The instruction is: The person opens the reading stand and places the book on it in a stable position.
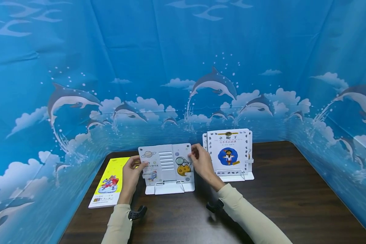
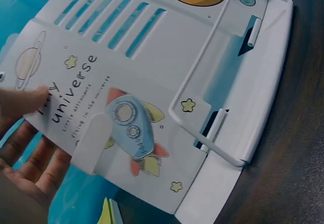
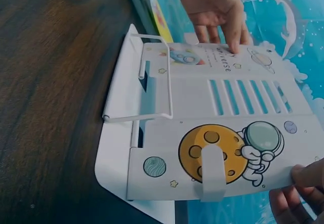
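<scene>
A white book stand [image 1: 166, 166] with a printed moon, rocket and ringed planet stands upright on the table, its slotted back panel facing me. My left hand [image 1: 131, 174] pinches the panel's left edge, thumb on the front by the printed words and fingers behind. At the opposite edge, my right hand [image 1: 202, 162] grips near the upper corner, with the thumb [image 3: 306, 176] in front. A wire page holder [image 2: 202, 67] spans the stand's lower ledge. No book rests on this stand.
Left of the stand, a yellow book [image 1: 111, 181] lies on the dark wooden table [image 1: 274, 210]. To the right, a second white stand holds a white book [image 1: 228, 152] with a blue round picture. Behind hangs a blue dolphin-print curtain [image 1: 158, 67].
</scene>
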A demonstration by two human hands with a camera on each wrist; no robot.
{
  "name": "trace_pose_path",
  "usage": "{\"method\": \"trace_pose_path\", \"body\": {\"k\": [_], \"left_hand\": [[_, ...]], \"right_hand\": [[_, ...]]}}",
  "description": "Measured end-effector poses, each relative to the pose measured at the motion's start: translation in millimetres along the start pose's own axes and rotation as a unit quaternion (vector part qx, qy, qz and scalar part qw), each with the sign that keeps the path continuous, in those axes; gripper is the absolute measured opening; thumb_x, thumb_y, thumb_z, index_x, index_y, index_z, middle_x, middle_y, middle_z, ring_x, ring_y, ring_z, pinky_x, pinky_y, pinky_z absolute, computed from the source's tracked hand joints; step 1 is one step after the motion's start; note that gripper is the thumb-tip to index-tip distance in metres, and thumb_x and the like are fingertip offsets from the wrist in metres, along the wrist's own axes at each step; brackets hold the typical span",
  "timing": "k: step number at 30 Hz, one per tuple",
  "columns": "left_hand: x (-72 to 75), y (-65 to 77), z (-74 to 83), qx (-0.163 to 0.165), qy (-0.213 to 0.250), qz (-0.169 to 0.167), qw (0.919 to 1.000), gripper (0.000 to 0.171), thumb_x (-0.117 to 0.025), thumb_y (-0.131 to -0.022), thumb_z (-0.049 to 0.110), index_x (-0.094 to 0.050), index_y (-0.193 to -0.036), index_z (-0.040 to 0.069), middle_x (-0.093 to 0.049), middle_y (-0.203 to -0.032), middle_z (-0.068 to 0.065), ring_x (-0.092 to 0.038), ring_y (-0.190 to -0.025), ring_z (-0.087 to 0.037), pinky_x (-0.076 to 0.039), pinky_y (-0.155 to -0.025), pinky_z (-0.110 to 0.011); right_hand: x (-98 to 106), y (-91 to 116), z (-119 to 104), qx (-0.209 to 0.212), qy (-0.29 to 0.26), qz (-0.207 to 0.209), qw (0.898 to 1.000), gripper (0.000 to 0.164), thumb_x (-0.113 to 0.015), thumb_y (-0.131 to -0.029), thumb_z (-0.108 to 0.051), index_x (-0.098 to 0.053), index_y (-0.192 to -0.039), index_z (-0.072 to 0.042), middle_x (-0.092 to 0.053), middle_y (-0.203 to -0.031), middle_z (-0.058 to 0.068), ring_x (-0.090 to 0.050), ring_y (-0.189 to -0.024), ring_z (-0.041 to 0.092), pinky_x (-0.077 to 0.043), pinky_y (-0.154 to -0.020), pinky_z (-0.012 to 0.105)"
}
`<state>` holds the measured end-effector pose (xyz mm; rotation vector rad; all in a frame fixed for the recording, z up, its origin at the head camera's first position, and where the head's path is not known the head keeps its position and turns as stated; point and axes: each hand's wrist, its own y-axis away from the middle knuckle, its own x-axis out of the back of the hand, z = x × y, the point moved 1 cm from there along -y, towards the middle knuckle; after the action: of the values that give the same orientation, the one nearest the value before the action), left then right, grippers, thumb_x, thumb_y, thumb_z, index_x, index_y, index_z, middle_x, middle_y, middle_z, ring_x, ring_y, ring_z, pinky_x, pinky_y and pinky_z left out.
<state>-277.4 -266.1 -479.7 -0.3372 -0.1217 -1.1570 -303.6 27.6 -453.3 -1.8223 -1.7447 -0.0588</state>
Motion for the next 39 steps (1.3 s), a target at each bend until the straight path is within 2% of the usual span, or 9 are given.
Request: {"method": "trace_pose_path", "body": {"k": [5, 8, 15, 19, 23, 27, 34, 37, 39], "left_hand": [[-1.7, 0.4, 0.0, -0.015, -0.017, 0.021, 0.9995, 0.031, -0.076, -0.100, 0.012, -0.067, -0.129, 0.006, -0.071, -0.123, -0.017, -0.065, -0.094, -0.003, -0.050, -0.080, -0.011], [-2.5, -2.4, 0.5, -0.021, -0.021, 0.024, 0.9993, 0.029, -0.076, -0.099, 0.011, -0.068, -0.127, 0.006, -0.073, -0.123, -0.017, -0.065, -0.095, -0.002, -0.051, -0.081, -0.011], [-2.6, -20.0, 2.6, -0.027, -0.021, 0.034, 0.9988, 0.028, -0.076, -0.098, 0.007, -0.070, -0.125, 0.004, -0.073, -0.123, -0.020, -0.064, -0.094, -0.004, -0.050, -0.080, -0.008], [-1.8, -30.5, 3.0, -0.031, -0.028, 0.026, 0.9988, 0.029, -0.075, -0.098, 0.003, -0.069, -0.127, 0.002, -0.071, -0.124, -0.022, -0.062, -0.091, 0.000, -0.050, -0.079, -0.006], [-1.7, -38.9, 4.3, -0.043, -0.017, 0.008, 0.9989, 0.029, -0.072, -0.099, -0.001, -0.069, -0.128, 0.000, -0.070, -0.123, -0.025, -0.066, -0.092, -0.004, -0.051, -0.080, -0.005], [-5.4, -46.9, 4.9, -0.035, -0.003, -0.019, 0.9992, 0.033, -0.067, -0.102, -0.003, -0.065, -0.134, 0.000, -0.068, -0.129, -0.025, -0.068, -0.102, -0.012, -0.051, -0.084, -0.004], [-19.1, -57.4, 3.9, -0.020, 0.027, -0.076, 0.9966, 0.041, -0.058, -0.104, -0.009, -0.060, -0.144, 0.002, -0.064, -0.136, -0.022, -0.069, -0.104, -0.002, -0.054, -0.093, -0.009], [-22.5, -60.9, 5.2, -0.021, 0.047, -0.104, 0.9932, 0.042, -0.055, -0.105, -0.011, -0.059, -0.145, 0.001, -0.063, -0.138, -0.026, -0.074, -0.113, -0.014, -0.056, -0.096, -0.014], [-23.8, -63.4, 6.6, -0.020, 0.053, -0.120, 0.9912, 0.042, -0.052, -0.106, -0.011, -0.058, -0.146, 0.001, -0.062, -0.140, -0.027, -0.073, -0.123, -0.026, -0.056, -0.101, -0.019]], "right_hand": [[0.8, 4.7, 1.1, 0.019, 0.004, 0.002, 1.000, 0.017, -0.075, -0.099, -0.006, -0.067, -0.115, -0.006, -0.068, -0.097, 0.008, -0.060, -0.084, 0.016, -0.052, -0.075, 0.025], [1.8, 8.3, -0.2, 0.029, 0.005, 0.010, 1.000, 0.017, -0.075, -0.099, -0.006, -0.067, -0.113, -0.006, -0.069, -0.097, 0.008, -0.061, -0.083, 0.015, -0.053, -0.074, 0.024], [1.2, 24.8, -12.2, 0.064, -0.012, 0.013, 0.998, 0.015, -0.077, -0.096, -0.002, -0.068, -0.107, -0.007, -0.071, -0.093, 0.007, -0.066, -0.079, 0.015, -0.058, -0.071, 0.026], [-3.4, 38.8, -21.5, 0.093, -0.031, 0.008, 0.995, 0.019, -0.079, -0.092, 0.002, -0.067, -0.104, -0.007, -0.072, -0.092, 0.007, -0.070, -0.079, 0.016, -0.063, -0.071, 0.034], [-10.6, 52.3, -32.2, 0.120, -0.048, -0.010, 0.992, 0.022, -0.080, -0.090, 0.004, -0.067, -0.104, -0.007, -0.072, -0.092, 0.006, -0.070, -0.080, 0.016, -0.065, -0.070, 0.036], [-19.5, 64.5, -43.7, 0.131, -0.058, -0.042, 0.989, 0.024, -0.079, -0.090, 0.005, -0.067, -0.107, -0.007, -0.071, -0.093, 0.005, -0.070, -0.082, 0.014, -0.064, -0.072, 0.030], [-36.2, 76.6, -62.5, 0.146, -0.051, -0.098, 0.983, 0.024, -0.079, -0.092, 0.001, -0.069, -0.114, -0.003, -0.070, -0.092, 0.005, -0.067, -0.082, 0.010, -0.063, -0.073, 0.023], [-44.4, 77.7, -67.2, 0.147, -0.043, -0.110, 0.982, 0.025, -0.079, -0.092, 0.001, -0.069, -0.115, -0.001, -0.070, -0.091, 0.006, -0.068, -0.081, 0.010, -0.062, -0.072, 0.021], [-49.8, 77.5, -69.6, 0.146, -0.032, -0.117, 0.982, 0.026, -0.079, -0.092, -0.001, -0.069, -0.116, -0.001, -0.071, -0.090, 0.006, -0.068, -0.079, 0.009, -0.060, -0.072, 0.019]]}}
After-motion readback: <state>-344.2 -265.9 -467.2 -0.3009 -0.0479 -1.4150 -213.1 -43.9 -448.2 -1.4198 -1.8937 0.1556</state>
